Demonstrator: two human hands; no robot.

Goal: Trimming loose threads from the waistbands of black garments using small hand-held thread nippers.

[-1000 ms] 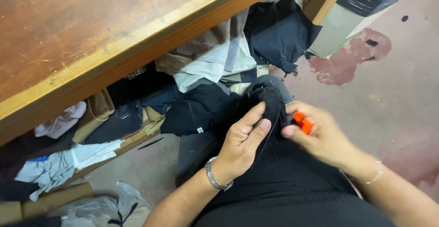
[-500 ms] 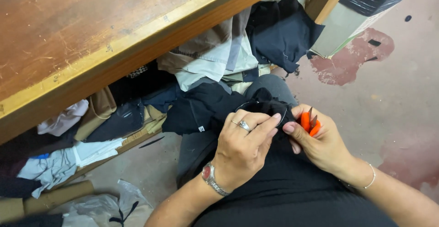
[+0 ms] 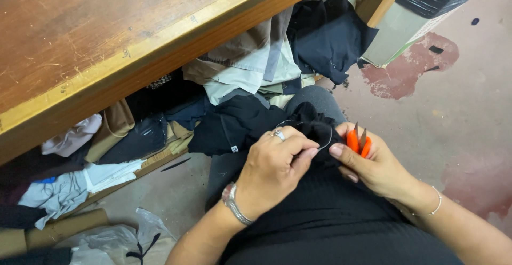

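a: state the position of the work piece.

b: one piece of black cloth [image 3: 312, 129] lies bunched on the lap, just below the edge of the wooden table [image 3: 106, 41]. the left hand [image 3: 274, 166] is closed on it, fingers curled and pinching a fold. the right hand [image 3: 373, 163] touches the cloth edge with its thumb and grips one pair of orange snips [image 3: 358, 141], blades pointing up and nearly closed.

a: handling properties?

b: judged soft, limp and light; it will sag and slide unless pinched. take hold close to the seam or fold being worked, and keep that part taut between the two hands. the snips are stiff and sharp at the tip; hold by the orange body.

a: count.

b: two hands, one cloth in hand, one pair of snips, one ring [image 3: 279, 134], one wristwatch [image 3: 234, 203], one bracelet [image 3: 436, 203]. the heap of clothes [image 3: 240, 73] under the table cannot be counted.
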